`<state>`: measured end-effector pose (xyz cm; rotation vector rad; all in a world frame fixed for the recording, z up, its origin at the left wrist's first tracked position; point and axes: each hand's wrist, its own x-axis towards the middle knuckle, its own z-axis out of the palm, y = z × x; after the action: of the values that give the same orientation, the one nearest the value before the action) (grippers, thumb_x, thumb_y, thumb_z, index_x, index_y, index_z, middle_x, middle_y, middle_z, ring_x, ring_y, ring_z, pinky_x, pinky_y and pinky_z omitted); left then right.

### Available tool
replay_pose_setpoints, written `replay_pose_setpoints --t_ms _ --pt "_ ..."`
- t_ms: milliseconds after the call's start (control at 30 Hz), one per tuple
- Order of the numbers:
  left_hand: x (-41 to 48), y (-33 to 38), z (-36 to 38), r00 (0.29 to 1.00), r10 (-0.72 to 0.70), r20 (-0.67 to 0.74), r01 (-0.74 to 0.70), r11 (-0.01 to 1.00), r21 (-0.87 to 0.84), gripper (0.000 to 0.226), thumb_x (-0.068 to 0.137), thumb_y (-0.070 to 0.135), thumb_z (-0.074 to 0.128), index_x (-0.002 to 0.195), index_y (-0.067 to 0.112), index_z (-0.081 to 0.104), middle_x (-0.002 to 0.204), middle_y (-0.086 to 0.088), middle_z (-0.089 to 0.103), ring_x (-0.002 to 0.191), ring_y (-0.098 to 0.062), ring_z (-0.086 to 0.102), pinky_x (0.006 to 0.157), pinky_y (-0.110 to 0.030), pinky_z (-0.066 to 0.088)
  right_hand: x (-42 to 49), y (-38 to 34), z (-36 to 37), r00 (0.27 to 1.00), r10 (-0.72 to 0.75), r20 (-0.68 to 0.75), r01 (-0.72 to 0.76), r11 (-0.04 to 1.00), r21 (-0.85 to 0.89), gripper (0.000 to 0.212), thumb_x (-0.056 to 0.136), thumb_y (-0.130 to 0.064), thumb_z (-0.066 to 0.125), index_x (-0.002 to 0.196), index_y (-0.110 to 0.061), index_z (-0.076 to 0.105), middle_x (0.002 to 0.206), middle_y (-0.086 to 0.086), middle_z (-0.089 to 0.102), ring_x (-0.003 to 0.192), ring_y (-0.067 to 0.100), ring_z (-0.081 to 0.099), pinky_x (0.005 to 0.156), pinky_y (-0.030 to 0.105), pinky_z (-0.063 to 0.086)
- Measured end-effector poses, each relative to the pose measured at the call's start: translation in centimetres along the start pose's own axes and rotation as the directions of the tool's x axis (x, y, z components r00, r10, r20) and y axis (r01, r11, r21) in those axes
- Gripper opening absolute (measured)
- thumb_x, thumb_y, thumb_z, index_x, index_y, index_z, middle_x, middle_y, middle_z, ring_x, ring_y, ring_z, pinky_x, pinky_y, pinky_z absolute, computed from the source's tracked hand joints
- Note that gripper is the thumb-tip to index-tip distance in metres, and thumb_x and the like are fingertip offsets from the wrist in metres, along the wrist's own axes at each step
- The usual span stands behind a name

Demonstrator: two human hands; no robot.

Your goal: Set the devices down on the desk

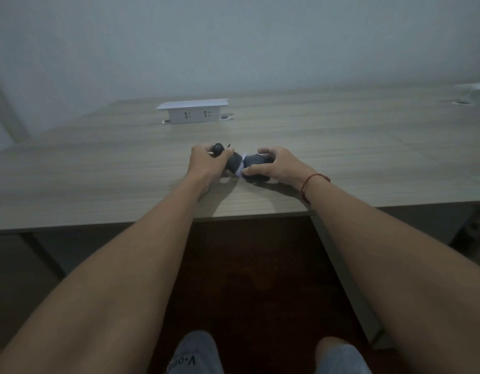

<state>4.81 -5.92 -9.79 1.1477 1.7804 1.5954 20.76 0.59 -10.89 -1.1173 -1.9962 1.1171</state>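
Dark grey socks (240, 163), rolled with a white band at the middle, lie on the wooden counter (341, 157) near its front edge, between my two hands. My left hand (205, 161) has its grip curled round the roll's end at nine o'clock. My right hand (276, 166) grips the end at three o'clock, thumb on the white band. A white socket box (193, 112) stands well apart at twelve o'clock. A red string (311, 183) circles my right wrist.
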Motion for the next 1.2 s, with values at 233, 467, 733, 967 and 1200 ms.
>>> replay_pose_setpoints --t_ms 233,467,733,967,1200 --pt "-0.9 -1.4 -2.1 0.980 0.114 -0.163 -0.080 0.976 0.202 0.027 0.074 0.030 0.080 0.078 0.007 0.066 0.078 -0.007 0.069 0.067 -0.016 0.067 0.064 -0.031 0.059 -0.3 -0.2 -0.9 0.993 0.094 -0.067 -0.082 0.982 0.168 0.074 0.082 -0.033 0.076 0.146 -0.011 0.044 0.147 0.010 0.047 0.135 0.024 0.044 0.097 0.032 0.040" --pt "-1.6 -1.9 -2.8 0.950 0.196 -0.244 -0.016 0.809 0.588 0.051 0.074 0.053 0.070 0.071 0.002 0.065 0.076 -0.010 0.068 0.078 -0.028 0.064 0.068 -0.036 0.049 -1.3 -0.8 1.1 0.939 0.186 -0.288 -0.070 0.927 0.369 0.054 0.089 -0.038 0.062 0.134 -0.009 0.053 0.122 0.005 0.062 0.109 0.019 0.058 0.095 0.037 0.050" --pt "-1.7 -3.0 -2.3 0.979 0.174 0.106 -0.203 0.768 0.607 0.063 0.092 0.044 0.047 0.146 0.017 0.033 0.153 -0.008 0.034 0.140 -0.027 0.034 0.114 -0.044 0.030 -1.9 -1.4 4.4 0.939 -0.071 -0.338 0.015 0.986 -0.167 0.085 0.084 -0.043 0.070 0.148 -0.003 0.030 0.151 0.013 0.038 0.136 0.033 0.042 0.111 0.042 0.039" --pt "1.8 -3.0 1.1 0.995 0.066 0.080 -0.103 0.712 0.694 0.056 0.098 0.034 0.037 0.148 0.013 0.024 0.151 -0.011 0.035 0.135 -0.033 0.039 0.111 -0.047 0.031 1.3 -0.8 4.6 0.939 -0.044 -0.342 -0.011 0.987 -0.157 0.095 0.091 -0.029 0.065 0.157 -0.004 0.000 0.165 0.012 0.014 0.146 0.030 0.030 0.113 0.037 0.032" --pt "6.8 -3.2 4.1 0.995 0.095 0.017 -0.081 0.723 0.686 0.031 0.095 0.030 0.039 0.120 0.015 0.050 0.131 -0.011 0.052 0.121 -0.033 0.050 0.101 -0.044 0.039 6.6 -0.1 4.2 0.925 -0.025 -0.380 -0.040 0.986 -0.163 0.093 0.085 -0.034 0.067 0.154 0.002 0.016 0.153 0.019 0.038 0.136 0.036 0.043 0.109 0.045 0.041"
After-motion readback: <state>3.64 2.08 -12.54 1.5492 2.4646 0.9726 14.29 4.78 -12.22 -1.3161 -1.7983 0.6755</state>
